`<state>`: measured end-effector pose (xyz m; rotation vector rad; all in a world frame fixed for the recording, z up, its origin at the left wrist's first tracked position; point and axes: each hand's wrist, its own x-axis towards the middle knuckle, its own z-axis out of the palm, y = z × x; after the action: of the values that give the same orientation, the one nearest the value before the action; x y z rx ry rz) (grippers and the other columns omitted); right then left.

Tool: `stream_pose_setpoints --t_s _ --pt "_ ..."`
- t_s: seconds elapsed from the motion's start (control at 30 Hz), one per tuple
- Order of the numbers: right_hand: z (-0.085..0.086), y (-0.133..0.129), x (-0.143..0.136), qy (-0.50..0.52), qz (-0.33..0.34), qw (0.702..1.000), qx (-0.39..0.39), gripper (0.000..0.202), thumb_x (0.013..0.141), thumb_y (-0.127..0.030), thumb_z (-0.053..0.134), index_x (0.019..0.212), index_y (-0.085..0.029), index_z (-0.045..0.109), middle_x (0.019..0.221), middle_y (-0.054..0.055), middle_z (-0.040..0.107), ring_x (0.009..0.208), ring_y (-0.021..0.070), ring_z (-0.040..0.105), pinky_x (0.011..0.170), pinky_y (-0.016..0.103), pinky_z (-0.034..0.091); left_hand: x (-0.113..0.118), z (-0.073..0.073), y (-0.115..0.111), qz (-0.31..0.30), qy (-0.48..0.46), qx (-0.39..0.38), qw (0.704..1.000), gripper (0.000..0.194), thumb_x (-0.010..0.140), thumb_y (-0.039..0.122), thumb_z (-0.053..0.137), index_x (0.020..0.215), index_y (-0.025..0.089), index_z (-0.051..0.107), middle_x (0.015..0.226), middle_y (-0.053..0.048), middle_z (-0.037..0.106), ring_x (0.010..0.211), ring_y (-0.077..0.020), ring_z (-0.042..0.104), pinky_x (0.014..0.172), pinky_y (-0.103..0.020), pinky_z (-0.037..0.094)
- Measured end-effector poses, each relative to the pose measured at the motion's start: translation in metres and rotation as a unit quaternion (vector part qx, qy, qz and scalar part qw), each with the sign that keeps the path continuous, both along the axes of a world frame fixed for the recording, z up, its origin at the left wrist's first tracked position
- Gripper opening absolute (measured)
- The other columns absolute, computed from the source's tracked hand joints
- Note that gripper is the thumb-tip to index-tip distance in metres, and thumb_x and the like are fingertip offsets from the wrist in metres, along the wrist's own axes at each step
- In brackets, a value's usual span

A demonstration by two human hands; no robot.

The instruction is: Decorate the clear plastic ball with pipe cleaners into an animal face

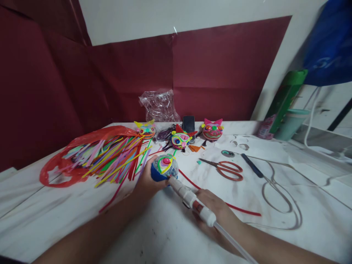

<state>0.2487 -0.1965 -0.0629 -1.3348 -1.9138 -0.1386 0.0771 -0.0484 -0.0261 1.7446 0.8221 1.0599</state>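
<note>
My left hand (148, 176) is wrapped around a small ball (173, 169) with a blue lower part and a speckled grey top. Coloured strips curve on the ball around a pink oval bead (166, 160). In my right hand (213, 203) is a white hot glue gun (180, 189), its nozzle tip at the front of the ball; touching or just apart, I cannot tell. A long clear glue stick (233, 240) sticks out of its back end. A red strip (243, 210) lies on the table, partly hidden behind my right hand.
Colourful strips (115, 161) spill from a red plastic bag (59, 179) on the left. Behind the ball sit decorated animal heads, one pink (212, 130), one red-eared (180, 140), one yellow-eared (146, 130). Scissors (229, 170), a dark-handled tool (251, 165) and a cable (298, 216) lie right.
</note>
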Motion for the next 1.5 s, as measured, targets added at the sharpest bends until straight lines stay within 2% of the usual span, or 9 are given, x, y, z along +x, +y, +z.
stream_pose_setpoints --t_s 0.13,0.37,0.67,0.83,0.97,1.17,1.33,1.43,1.5 --pt "0.006 -0.002 -0.001 -0.007 -0.013 0.999 -0.029 0.015 0.073 -0.007 0.051 0.080 -0.020 0.048 0.075 0.005 0.058 0.070 0.0169 0.057 0.063 0.028 0.048 0.000 0.000 0.000 0.013 0.005 0.008 1.000 0.088 0.050 0.029 0.082 0.128 0.020 0.042 0.126 -0.014 0.054 0.112 -0.0322 0.055 0.093 -0.044 0.044" --pt "0.008 -0.003 -0.001 -0.013 -0.008 1.000 -0.015 0.013 0.073 -0.008 0.050 0.078 -0.020 0.048 0.073 0.005 0.058 0.068 0.0166 0.056 0.061 0.027 0.047 0.000 -0.001 0.000 0.008 0.014 0.001 1.000 0.089 0.051 0.029 0.081 0.130 0.020 0.040 0.127 -0.014 0.052 0.112 -0.0323 0.054 0.092 -0.044 0.044" --pt "0.016 -0.001 -0.008 0.009 0.036 0.999 0.016 0.013 0.072 -0.008 0.049 0.076 -0.021 0.046 0.069 0.004 0.058 0.065 0.0169 0.056 0.060 0.028 0.047 -0.001 -0.006 0.003 0.005 -0.004 0.022 1.000 0.084 0.052 0.026 0.082 0.127 0.025 0.044 0.127 -0.012 0.053 0.115 -0.0319 0.052 0.098 -0.045 0.040" --pt "0.012 0.000 -0.007 0.006 0.027 0.999 0.019 0.015 0.072 -0.007 0.050 0.077 -0.021 0.046 0.068 0.003 0.056 0.064 0.0165 0.055 0.059 0.027 0.045 -0.001 -0.008 0.005 -0.002 -0.002 0.033 0.999 0.085 0.053 0.026 0.081 0.129 0.023 0.043 0.130 -0.012 0.052 0.117 -0.0308 0.051 0.098 -0.044 0.040" --pt "0.006 0.001 -0.006 0.013 0.011 0.999 0.039 0.015 0.070 -0.008 0.051 0.074 -0.021 0.045 0.066 0.002 0.055 0.062 0.0163 0.054 0.058 0.027 0.044 -0.002 -0.006 0.004 -0.006 0.000 0.011 1.000 0.088 0.053 0.027 0.081 0.130 0.023 0.041 0.129 -0.012 0.052 0.117 -0.0315 0.051 0.096 -0.042 0.042" --pt "0.012 -0.003 -0.001 -0.007 -0.012 1.000 -0.016 0.014 0.072 -0.008 0.051 0.076 -0.021 0.047 0.071 0.004 0.058 0.066 0.0174 0.057 0.058 0.027 0.047 -0.002 -0.003 0.002 0.001 0.008 0.004 1.000 0.088 0.053 0.025 0.080 0.131 0.022 0.039 0.129 -0.012 0.051 0.115 -0.0309 0.052 0.096 -0.043 0.042" --pt "0.012 -0.004 -0.003 -0.002 -0.018 1.000 -0.009 0.013 0.073 -0.008 0.050 0.076 -0.021 0.047 0.070 0.004 0.057 0.066 0.0174 0.058 0.060 0.027 0.048 -0.002 -0.003 0.003 0.003 -0.006 -0.005 1.000 0.087 0.051 0.027 0.081 0.129 0.021 0.042 0.125 -0.012 0.055 0.113 -0.0320 0.054 0.096 -0.045 0.043" --pt "0.023 -0.003 -0.003 0.039 -0.018 0.999 -0.010 0.009 0.078 -0.012 0.046 0.077 -0.021 0.046 0.072 0.003 0.057 0.062 0.0154 0.057 0.055 0.024 0.046 -0.002 -0.004 0.006 0.008 -0.037 -0.022 0.999 0.087 0.046 0.027 0.083 0.125 0.021 0.046 0.118 -0.012 0.059 0.109 -0.0328 0.057 0.092 -0.045 0.046" --pt "0.040 -0.001 0.003 0.069 -0.036 0.997 -0.009 0.006 0.081 -0.016 0.043 0.081 -0.021 0.047 0.072 0.003 0.057 0.060 0.0147 0.057 0.053 0.023 0.045 -0.001 -0.005 0.009 0.018 -0.066 -0.028 0.997 0.087 0.043 0.027 0.083 0.122 0.022 0.048 0.114 -0.011 0.062 0.107 -0.0335 0.058 0.091 -0.046 0.046"
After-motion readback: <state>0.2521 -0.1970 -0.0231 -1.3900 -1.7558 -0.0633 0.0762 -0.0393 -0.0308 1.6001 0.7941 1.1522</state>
